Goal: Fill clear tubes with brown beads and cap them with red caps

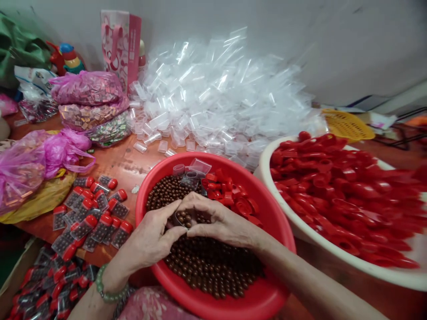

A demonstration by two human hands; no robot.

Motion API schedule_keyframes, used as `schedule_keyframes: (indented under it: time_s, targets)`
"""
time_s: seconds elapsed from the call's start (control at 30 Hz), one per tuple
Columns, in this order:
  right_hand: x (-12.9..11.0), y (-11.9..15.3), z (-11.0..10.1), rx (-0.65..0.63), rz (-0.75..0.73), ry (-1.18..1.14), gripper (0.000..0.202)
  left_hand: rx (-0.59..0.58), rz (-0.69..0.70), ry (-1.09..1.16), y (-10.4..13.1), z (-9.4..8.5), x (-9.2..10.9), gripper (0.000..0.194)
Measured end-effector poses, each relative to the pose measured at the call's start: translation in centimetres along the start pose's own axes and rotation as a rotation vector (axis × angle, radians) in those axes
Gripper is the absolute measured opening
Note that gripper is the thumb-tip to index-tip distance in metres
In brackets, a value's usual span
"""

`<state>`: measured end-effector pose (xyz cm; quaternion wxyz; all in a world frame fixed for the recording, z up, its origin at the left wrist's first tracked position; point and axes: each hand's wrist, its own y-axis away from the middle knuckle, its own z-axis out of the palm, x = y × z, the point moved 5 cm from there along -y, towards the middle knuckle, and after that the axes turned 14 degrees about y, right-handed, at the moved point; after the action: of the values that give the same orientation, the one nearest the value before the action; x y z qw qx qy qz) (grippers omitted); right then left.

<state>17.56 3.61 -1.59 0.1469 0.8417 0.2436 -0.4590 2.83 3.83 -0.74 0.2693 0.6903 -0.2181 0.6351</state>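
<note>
Over a red basin [290,253], my left hand [155,233] and my right hand [218,220] meet around a small clear plastic container [182,220]. Brown balls show in its opening. My left thumb and fingers grip it from the left; my right thumb and fingers close on it from the right, partly hiding it. Below the hands, glossy brown balls [213,271] fill much of the basin. Red caps [238,198] lie at the basin's back right, and loose clear containers [200,166] rest at its back edge.
Behind the basin rises a heap of clear containers [216,98]. A white tub [267,164] of red caps [336,191] stands right. Filled, red-capped containers [100,209] lie left, with more in a box [56,284] below. Pink bags [90,89] and a yellow basket [348,124] are farther back.
</note>
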Motion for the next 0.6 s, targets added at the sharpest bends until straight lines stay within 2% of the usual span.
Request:
schedule_keyframes:
  time_s: [0.1,0.17,0.27,0.33,0.37,0.47,0.6]
  targets:
    - [-0.1,1.0,-0.3,-0.019,0.078,-0.043,0.035,0.028,-0.065,0.025,-0.1,0.3,-0.5,0.043]
    - [0.3,1.5,-1.3,0.021,0.105,0.076,0.039,0.073,-0.104,0.058,-0.1,0.3,-0.8,0.039]
    - [1.9,1.7,-3.7,0.188,0.179,0.607,0.031,0.150,-0.134,0.125,0.0,0.3,-1.1,0.034]
    - [3.4,1.4,-4.6,0.223,0.260,0.995,0.024,0.182,-0.075,0.135,0.1,0.3,-0.8,0.025]
    - [4.1,1.2,-4.8,0.215,0.288,1.107,0.024,0.191,-0.029,0.124,0.1,0.3,-0.4,0.020]
    - [5.6,0.3,-4.7,0.179,0.314,1.209,0.024,0.164,0.060,0.105,0.4,0.4,0.4,0.011]
    - [5.4,0.0,-4.8,0.182,0.298,1.237,0.026,0.100,0.029,0.158,0.7,0.5,0.7,0.009]
